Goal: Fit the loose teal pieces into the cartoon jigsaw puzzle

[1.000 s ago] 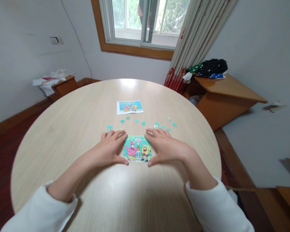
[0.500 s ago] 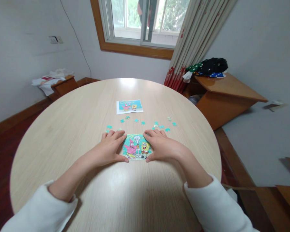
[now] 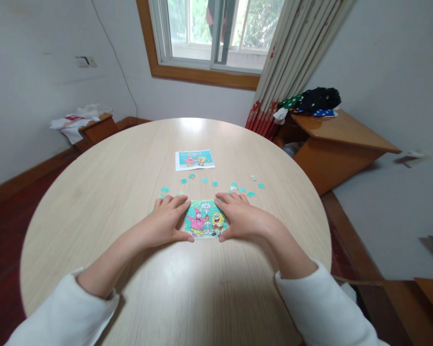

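I have the left hand (image 3: pixel 170 218) and right hand (image 3: pixel 241 217) grasping the puzzle (image 3: pixel 207 225) by its left and right sides, flat on the table (image 3: pixel 202 288); loose pieces (image 3: pixel 215 184) lie between it and the far picture (image 3: pixel 196 161).

One view, from a camera on the person's head, looks forward and down over the near side of the round table (image 3: pixel 75 206). It sits close above the white sleeves (image 3: pixel 61 307), which enter at the lower corners, and sets the assembled puzzle (image 3: pixel 206 218) below centre. Its wide field reaches past the table's far side to the window (image 3: pixel 191 29), cropped at the top.
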`<state>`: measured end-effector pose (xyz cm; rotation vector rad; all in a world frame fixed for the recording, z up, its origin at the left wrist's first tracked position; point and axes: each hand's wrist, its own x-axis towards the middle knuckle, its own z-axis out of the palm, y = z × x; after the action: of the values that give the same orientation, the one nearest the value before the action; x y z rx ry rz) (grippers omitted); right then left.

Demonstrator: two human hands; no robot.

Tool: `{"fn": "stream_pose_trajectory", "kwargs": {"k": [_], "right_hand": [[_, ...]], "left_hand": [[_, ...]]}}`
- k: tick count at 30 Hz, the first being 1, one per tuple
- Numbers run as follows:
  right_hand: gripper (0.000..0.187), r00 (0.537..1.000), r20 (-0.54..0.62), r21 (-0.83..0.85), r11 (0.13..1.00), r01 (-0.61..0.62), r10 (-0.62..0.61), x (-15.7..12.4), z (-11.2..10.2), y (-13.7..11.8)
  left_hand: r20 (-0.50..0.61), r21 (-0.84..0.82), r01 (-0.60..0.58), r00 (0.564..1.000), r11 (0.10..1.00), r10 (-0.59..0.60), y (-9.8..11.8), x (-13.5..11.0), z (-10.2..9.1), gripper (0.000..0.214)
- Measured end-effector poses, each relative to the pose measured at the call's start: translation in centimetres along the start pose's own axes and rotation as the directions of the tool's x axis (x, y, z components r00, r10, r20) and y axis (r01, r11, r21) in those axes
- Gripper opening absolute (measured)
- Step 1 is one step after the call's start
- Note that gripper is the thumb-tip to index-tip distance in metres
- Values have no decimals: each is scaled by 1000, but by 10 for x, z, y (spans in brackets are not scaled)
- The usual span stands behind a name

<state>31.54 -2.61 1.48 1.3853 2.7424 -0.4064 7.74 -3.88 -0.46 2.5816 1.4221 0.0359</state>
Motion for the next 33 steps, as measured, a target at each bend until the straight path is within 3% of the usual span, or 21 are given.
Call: {"fn": "stream_pose_trajectory", "kwargs": {"k": [6, 9, 13, 16, 19, 23, 27, 30, 33], "right_hand": [[72, 999, -35, 56, 998, 8, -6, 1, 2, 2], [51, 998, -59, 92, 996, -4, 10, 4, 0, 4], [24, 979, -187, 166, 985, -50, 81, 9, -2, 11], [45, 965, -233, 204, 977, -69, 117, 9, -3, 17], [71, 982, -161, 214, 975, -63, 99, 8, -4, 21], [92, 992, -94, 225, 972, -64, 87, 8, 0, 28], [100, 993, -97, 238, 970, -43, 68, 10, 4, 37], [104, 995, -78, 263, 964, -39, 62, 10, 3, 41], [106, 996, -54, 281, 958, -53, 71, 9, 1, 41]], "left_hand": [[-11, -8, -10, 1000, 1000, 10, 0, 0, 1, 77], [9, -8, 9, 1000, 1000, -9, 0, 0, 0, 78], [12, -15, 15, 1000, 1000, -15, -1, 0, 0, 78], [13, -25, 10, 1000, 1000, -10, -1, 0, 0, 76], [-14, -71, -6, 1000, 997, 5, -2, 0, -1, 69], [-185, -210, -13, 982, 978, -26, -8, 3, -2, 49], [-378, -410, 4, 909, 912, -173, -18, 10, -2, 29], [-426, -526, 84, 836, 846, -347, -24, 13, -2, 30], [-443, -591, 124, 776, 797, -449, -30, 14, -1, 32]]}}
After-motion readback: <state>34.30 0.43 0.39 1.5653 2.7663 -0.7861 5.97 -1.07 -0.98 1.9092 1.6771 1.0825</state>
